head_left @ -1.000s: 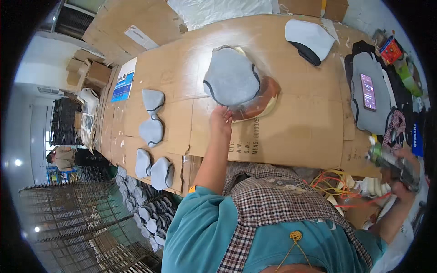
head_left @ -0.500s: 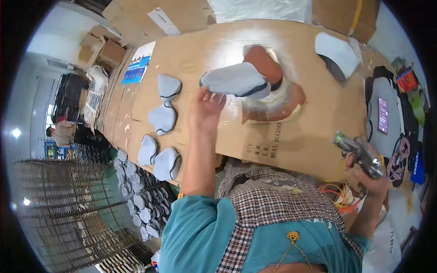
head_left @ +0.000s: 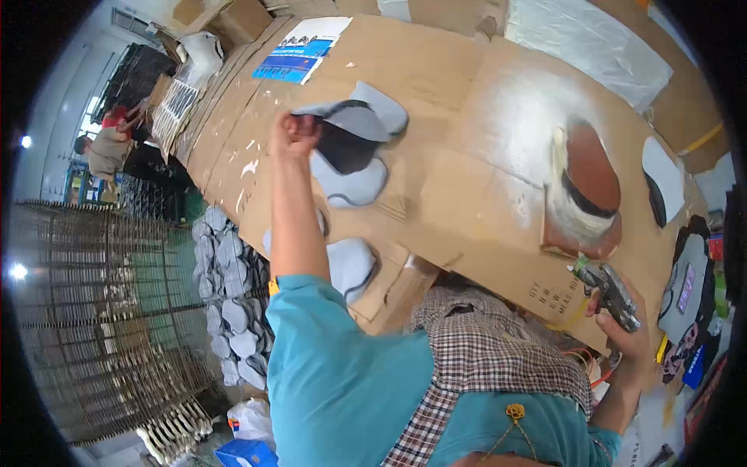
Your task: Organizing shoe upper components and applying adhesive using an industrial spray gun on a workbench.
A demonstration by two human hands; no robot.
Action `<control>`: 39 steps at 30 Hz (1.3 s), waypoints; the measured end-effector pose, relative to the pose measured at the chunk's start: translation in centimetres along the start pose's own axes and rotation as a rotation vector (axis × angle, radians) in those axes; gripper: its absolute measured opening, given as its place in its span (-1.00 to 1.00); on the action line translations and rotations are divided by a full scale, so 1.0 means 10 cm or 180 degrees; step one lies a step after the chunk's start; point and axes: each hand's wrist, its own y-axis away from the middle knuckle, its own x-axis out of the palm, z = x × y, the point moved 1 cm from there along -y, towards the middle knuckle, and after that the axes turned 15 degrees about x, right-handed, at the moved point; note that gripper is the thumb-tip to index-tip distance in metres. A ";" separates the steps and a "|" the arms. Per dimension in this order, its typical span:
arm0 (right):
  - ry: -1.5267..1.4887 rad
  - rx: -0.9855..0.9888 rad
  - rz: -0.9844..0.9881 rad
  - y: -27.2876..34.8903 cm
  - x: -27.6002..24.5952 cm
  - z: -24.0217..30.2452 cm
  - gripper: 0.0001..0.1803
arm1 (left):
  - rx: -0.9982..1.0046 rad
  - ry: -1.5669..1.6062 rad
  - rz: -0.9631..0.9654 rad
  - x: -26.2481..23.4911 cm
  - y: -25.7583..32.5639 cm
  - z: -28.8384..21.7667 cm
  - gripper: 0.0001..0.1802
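At the left of the table, my left hand (head_left: 296, 135) pinches the edge of a curved grey piece with a black lining (head_left: 342, 144), its dark inside showing, slightly blurred. Other grey padded pieces lie close around it, one grey piece (head_left: 381, 109) just beyond and a second grey piece (head_left: 354, 185) nearer me. My right hand (head_left: 629, 321) grips a metal spray gun (head_left: 607, 289) at the table's near edge on the right. Beyond the gun stands a reddish-brown form (head_left: 593, 167) with whitish overspray around it.
Cardboard (head_left: 467, 210) covers the table. Another grey piece (head_left: 664, 183) lies at far right, near a phone (head_left: 685, 294). Stacked grey pieces (head_left: 241, 311) stand left of the table by wire racks (head_left: 101, 311). Another person (head_left: 107, 154) is in the left background.
My left hand has carried the grey piece from the brown form to the left and tilted it, so its black inside shows. The view has turned left; the spray gun stays in my right hand.
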 end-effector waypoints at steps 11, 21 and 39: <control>0.0420 0.0397 -0.0195 -0.67 0.86 0.43 -0.34 | 0.2151 -0.0043 -0.0345 -1.63 -1.62 -0.74 -0.88; 0.0879 0.0375 -0.0198 -1.06 1.19 0.60 -0.34 | 0.0627 0.0129 -0.1277 -2.05 -2.39 -1.02 -0.82; 0.0967 0.0494 -0.0211 -1.30 1.50 0.73 -0.37 | -0.0356 0.0353 -0.1750 -3.04 -2.19 0.12 -0.47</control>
